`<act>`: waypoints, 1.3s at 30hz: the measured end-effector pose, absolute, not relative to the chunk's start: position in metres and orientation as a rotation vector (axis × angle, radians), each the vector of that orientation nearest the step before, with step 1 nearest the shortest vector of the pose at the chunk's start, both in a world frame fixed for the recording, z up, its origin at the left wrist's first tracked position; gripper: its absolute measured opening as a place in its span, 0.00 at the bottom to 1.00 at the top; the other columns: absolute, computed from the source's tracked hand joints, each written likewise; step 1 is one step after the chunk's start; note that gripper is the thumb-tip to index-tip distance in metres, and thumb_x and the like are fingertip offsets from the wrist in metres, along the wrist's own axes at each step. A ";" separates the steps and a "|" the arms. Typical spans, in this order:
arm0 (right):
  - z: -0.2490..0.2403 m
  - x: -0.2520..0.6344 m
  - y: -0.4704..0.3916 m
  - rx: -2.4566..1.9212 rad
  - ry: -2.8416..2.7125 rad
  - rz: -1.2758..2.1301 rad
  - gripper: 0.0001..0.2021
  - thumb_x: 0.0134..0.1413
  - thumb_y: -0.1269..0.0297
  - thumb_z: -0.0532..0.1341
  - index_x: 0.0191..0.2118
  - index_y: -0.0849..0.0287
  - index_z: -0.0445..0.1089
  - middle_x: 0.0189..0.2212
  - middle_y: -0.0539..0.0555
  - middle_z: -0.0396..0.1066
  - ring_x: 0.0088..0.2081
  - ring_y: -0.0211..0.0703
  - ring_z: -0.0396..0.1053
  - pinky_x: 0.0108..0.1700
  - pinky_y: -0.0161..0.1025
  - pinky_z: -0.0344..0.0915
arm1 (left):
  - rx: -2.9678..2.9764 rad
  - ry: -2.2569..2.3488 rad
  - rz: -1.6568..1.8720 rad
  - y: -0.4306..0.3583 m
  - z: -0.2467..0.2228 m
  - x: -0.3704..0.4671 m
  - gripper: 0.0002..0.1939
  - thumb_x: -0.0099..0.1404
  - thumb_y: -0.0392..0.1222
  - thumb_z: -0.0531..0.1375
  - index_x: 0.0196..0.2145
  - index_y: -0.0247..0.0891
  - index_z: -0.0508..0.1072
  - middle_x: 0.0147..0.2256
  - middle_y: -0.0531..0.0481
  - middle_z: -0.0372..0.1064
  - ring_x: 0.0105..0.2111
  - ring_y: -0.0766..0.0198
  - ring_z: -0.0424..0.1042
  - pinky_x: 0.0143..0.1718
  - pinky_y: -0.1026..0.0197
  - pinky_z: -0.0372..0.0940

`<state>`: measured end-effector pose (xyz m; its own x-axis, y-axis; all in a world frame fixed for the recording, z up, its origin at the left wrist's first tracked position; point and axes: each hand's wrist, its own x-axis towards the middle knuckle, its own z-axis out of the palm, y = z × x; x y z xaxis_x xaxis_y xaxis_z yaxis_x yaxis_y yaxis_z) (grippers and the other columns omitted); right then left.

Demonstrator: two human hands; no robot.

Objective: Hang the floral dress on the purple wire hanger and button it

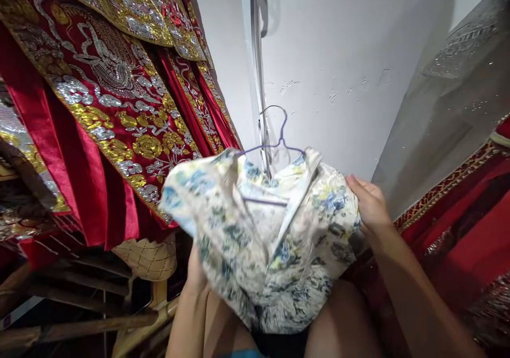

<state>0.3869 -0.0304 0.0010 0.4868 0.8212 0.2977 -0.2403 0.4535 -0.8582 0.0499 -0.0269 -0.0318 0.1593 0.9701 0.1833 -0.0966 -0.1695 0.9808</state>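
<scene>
A white garment with a blue, yellow and green floral print [255, 241] hangs over the person's lap on a thin purple wire hanger [282, 135]. The hanger's hook stands up above the collar, in front of the wall. My right hand [368, 201] grips the garment at its right shoulder or sleeve, thumb on top. My left hand [197, 270] is at the garment's lower left side, its fingers hidden behind the cloth.
Red costumes with gold and silver embroidery [115, 82] hang at the left. Below them are a wooden rack [79, 329] and a tan quilted object [149, 257]. A white wall [338, 44] rises ahead; more red fabric [458, 225] is at the right.
</scene>
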 end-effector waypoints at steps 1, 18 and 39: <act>0.007 0.391 -0.023 -0.835 -0.797 0.713 0.19 0.45 0.47 0.72 0.33 0.60 0.77 0.27 0.56 0.79 0.33 0.53 0.78 0.33 0.44 0.74 | 1.226 0.924 1.314 -0.032 -0.042 0.045 0.41 0.62 0.74 0.46 0.42 0.37 0.81 0.39 0.37 0.79 0.49 0.47 0.75 0.50 0.52 0.71; -0.102 0.338 -0.069 -1.160 -0.619 0.364 0.24 0.58 0.49 0.63 0.56 0.57 0.71 0.56 0.59 0.72 0.57 0.52 0.69 0.51 0.45 0.70 | 0.852 1.057 1.311 -0.076 -0.087 0.072 0.40 0.46 0.48 0.75 0.56 0.38 0.72 0.48 0.38 0.77 0.54 0.43 0.73 0.57 0.48 0.67; -0.115 0.247 -0.100 -1.180 -1.141 1.190 0.26 0.58 0.38 0.58 0.23 0.57 0.66 0.14 0.47 0.62 0.19 0.36 0.56 0.25 0.36 0.54 | 1.145 1.445 1.711 -0.073 -0.111 0.085 0.33 0.51 0.48 0.72 0.53 0.39 0.69 0.53 0.38 0.70 0.54 0.46 0.70 0.55 0.52 0.65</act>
